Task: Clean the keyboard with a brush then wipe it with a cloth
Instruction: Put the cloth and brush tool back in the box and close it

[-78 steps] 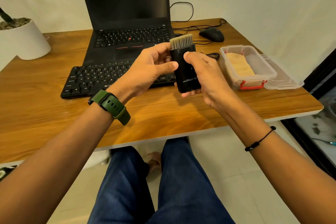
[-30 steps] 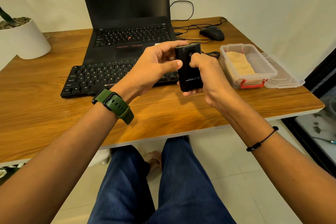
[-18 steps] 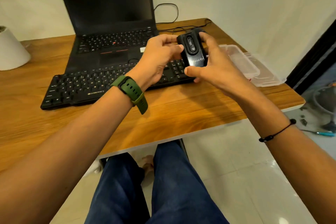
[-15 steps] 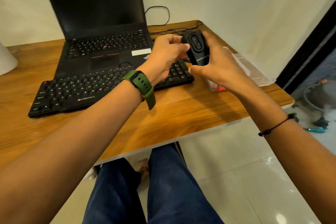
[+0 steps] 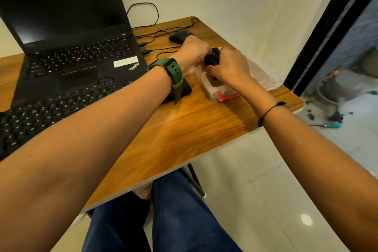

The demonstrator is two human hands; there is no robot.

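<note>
Both my hands hold the black brush case [image 5: 212,59] over the clear plastic box [image 5: 216,93] with red clips at the table's right side. My left hand [image 5: 191,55] grips its left side, my right hand [image 5: 229,65] its right side and covers most of it. The bristles are not visible. The cloth inside the box is hidden by my hands. The black external keyboard [image 5: 51,110] lies on the wooden table [image 5: 184,129] in front of the laptop [image 5: 77,57], partly under my left forearm.
A black mouse [image 5: 180,36] and several cables [image 5: 161,32] lie behind the hands. The box's clear lid [image 5: 263,80] rests beside it near the table's right edge. A dark door frame [image 5: 327,32] stands to the right, with a screwdriver [image 5: 329,125] on the floor.
The brush's bristles went from sticking out to hidden inside the case. Both hands carried the case right and forward, to above the plastic box. My view turned right.
</note>
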